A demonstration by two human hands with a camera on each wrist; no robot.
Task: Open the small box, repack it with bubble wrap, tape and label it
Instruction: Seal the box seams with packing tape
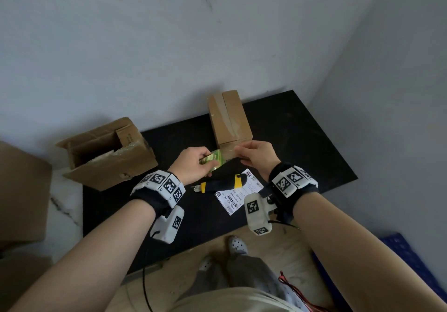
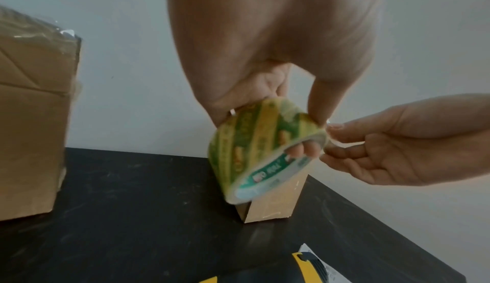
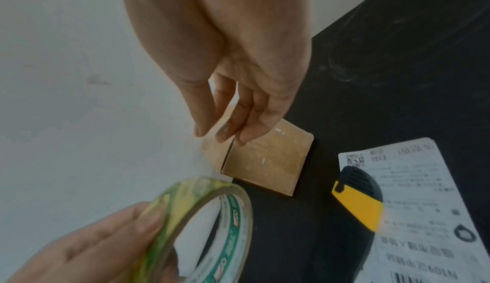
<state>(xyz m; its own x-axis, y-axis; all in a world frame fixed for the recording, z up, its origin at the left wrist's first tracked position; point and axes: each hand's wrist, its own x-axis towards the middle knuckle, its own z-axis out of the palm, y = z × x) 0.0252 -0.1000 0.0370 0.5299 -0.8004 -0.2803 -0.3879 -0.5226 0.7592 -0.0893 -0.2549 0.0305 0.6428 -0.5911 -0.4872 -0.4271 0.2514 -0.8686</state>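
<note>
The small cardboard box (image 1: 229, 120) lies shut on the black table (image 1: 302, 142), with a strip of clear tape along its top. Just in front of it, my left hand (image 1: 205, 160) grips a green-and-yellow tape roll (image 1: 215, 158), thumb on the outside and fingers through the core (image 2: 302, 151). My right hand (image 1: 238, 150) pinches the tape's free end beside the roll; in the left wrist view thumb and forefinger (image 2: 331, 138) meet at the roll's edge. In the right wrist view the right hand's fingertips (image 3: 220, 132) hover over the box's near end (image 3: 267, 161). A white shipping label (image 1: 239, 192) lies nearer to me.
A black-and-yellow utility knife (image 1: 222, 183) lies on the table partly over the label, under my wrists. A larger open cardboard box (image 1: 106, 152) stands at the table's left edge. The wall is right behind the small box. Another carton (image 1: 21, 195) is at far left.
</note>
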